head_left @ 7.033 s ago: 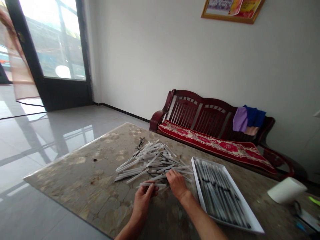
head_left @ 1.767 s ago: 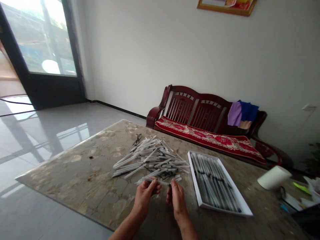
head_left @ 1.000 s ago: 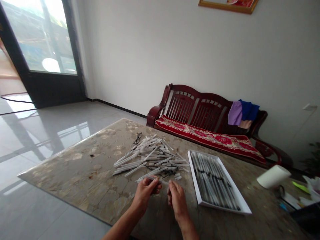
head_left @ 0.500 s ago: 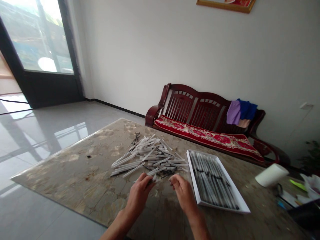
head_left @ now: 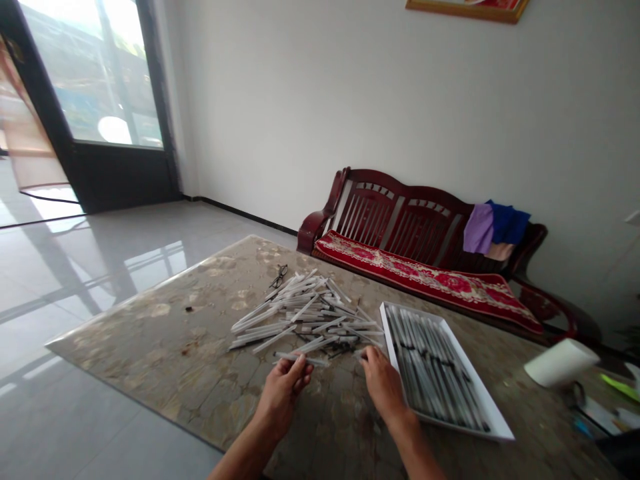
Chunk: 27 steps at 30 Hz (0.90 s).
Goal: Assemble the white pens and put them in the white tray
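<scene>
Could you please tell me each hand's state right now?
Left hand: closed, holding a slim pale tube.
Right hand: partly curled; whether it holds anything cannot be told.

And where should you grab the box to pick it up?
I'd hold the box by the middle of its two long walls, coming from the left and right sides together. It lies flat on the table, with an open top and long pens spread along it, so gripping both sides should help keep it level and stop them sliding out.

The box [head_left: 500,429] is white, the cushion [head_left: 425,275] red (and floral).
</scene>
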Each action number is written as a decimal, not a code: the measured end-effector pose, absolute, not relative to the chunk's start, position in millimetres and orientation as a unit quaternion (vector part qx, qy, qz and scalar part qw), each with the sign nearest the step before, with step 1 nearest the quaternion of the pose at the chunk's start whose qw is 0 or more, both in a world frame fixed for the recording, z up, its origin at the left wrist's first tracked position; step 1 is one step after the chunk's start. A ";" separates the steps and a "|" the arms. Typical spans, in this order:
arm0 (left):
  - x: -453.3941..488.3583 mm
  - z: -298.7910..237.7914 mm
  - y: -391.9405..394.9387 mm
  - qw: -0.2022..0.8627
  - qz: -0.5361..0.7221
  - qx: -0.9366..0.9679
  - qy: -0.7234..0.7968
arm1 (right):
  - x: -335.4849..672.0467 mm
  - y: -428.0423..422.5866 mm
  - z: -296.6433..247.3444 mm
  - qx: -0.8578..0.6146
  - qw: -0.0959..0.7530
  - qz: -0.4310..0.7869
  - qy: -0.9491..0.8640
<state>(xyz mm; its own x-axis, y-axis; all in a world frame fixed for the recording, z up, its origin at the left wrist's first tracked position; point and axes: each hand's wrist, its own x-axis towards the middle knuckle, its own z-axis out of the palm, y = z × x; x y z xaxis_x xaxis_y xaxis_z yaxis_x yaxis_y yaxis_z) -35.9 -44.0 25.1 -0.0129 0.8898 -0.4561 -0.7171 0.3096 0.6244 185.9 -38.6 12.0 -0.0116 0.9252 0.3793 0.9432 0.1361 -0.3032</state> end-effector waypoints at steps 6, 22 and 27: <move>-31.8 24.6 -46.6 0.687 0.596 0.094 0.404 | 146.8 -67.8 35.6 -0.568 0.373 0.026 -0.733; -29.8 23.2 -51.1 0.696 0.597 0.116 0.381 | 134.2 -72.1 40.4 -0.531 0.409 -0.033 -0.742; -27.8 23.5 -53.3 0.691 0.598 0.140 0.382 | 129.9 -73.0 36.4 -0.525 0.406 -0.027 -0.748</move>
<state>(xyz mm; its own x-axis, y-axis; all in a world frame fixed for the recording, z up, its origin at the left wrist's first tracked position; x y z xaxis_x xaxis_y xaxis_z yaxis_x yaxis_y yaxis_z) -27.8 -53.3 23.5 -0.0068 0.9327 -0.3605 -0.7197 0.2458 0.6494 129.9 -73.0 36.4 -0.1193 0.7633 0.6350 0.8068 0.4473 -0.3861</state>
